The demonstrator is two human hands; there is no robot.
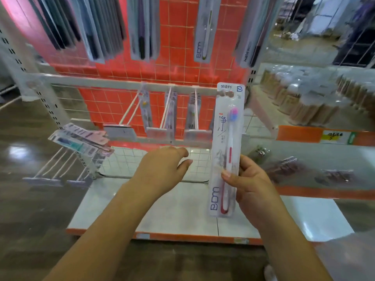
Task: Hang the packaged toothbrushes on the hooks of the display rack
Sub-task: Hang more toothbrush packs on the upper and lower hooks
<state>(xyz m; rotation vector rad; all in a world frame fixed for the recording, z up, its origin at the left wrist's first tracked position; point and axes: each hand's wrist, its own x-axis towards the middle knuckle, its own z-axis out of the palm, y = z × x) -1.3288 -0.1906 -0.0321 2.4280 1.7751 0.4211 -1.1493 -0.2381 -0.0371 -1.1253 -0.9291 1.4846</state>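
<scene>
Before rack hooks point(193, 110): right hand point(249, 183) pinches packaged toothbrush point(226, 151) upright; left hand point(164, 169) relaxed, empty.

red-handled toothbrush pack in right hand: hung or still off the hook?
Off the hook: the red-handled toothbrush pack stands upright, gripped by the right hand.

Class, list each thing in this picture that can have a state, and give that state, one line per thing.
Packaged toothbrush: upright, held, not yet hung.
Right hand: grips the pack's lower half.
Left hand: holds nothing, fingers loosely curled.
Middle hooks: packs hanging at the back.
Left hook: front length bare.
Upper row of packs: hanging.
</scene>
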